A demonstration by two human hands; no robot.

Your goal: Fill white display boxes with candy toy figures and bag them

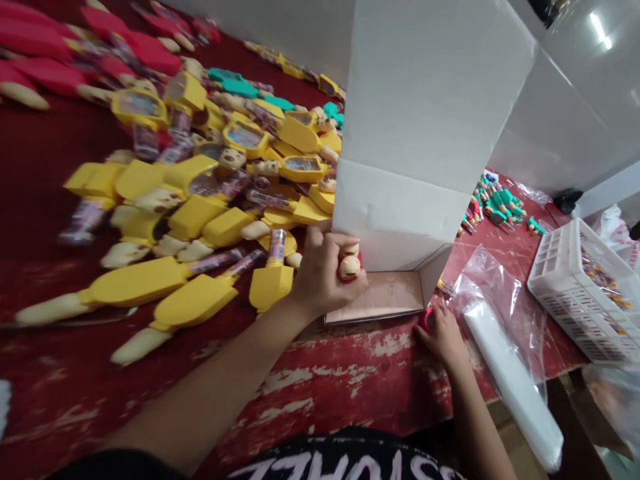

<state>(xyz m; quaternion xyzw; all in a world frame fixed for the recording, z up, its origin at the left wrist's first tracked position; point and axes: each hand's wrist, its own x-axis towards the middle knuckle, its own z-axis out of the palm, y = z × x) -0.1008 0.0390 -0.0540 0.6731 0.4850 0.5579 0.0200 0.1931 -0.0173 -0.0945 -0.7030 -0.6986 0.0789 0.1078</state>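
My left hand (pixel 325 270) is closed round a small toy (pixel 350 267) with a cream animal head and a bit of red, over the left side of an open white cardboard box (pixel 380 297). The box's tall flap (pixel 415 120) stands upright behind it. Low at the box's right corner, my right hand (pixel 443 333) has its fingers curled on a red toy (pixel 428 319), which is mostly hidden. Left of the box lies a heap of yellow toys (pixel 195 220) with clear tubes of small beads and cream animal heads.
Red toys (pixel 145 50) and teal toys (pixel 233 83) lie farther back. At right are a clear plastic bag with a white roll (pixel 510 373), a white crate (pixel 560 260) of small parts, and a pile of teal toys (pixel 503 203). The red tabletop (pixel 350 380) is worn.
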